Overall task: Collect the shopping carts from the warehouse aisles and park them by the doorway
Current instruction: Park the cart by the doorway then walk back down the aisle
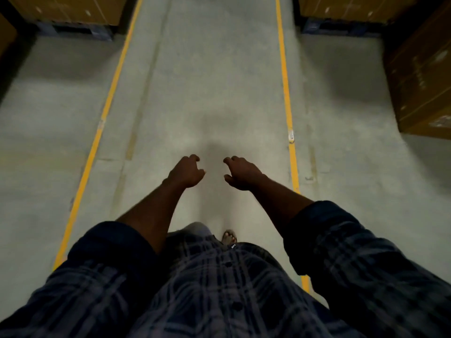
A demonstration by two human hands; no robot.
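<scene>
No shopping cart is in view. My left hand [186, 173] and my right hand [241, 173] are held out in front of me at waist height, side by side over the concrete floor. The fingers of both hang loosely curled and neither hand holds anything. My arms come out of rolled-up plaid sleeves. One sandalled foot [229, 237] shows below my shirt.
I stand in an aisle lane of grey concrete floor [207, 81] marked by two yellow lines, the left line [107, 111] and the right line [286, 103]. Cardboard boxes on pallets stand at the far left [70, 8], far right [346, 8] and close on the right [424, 76].
</scene>
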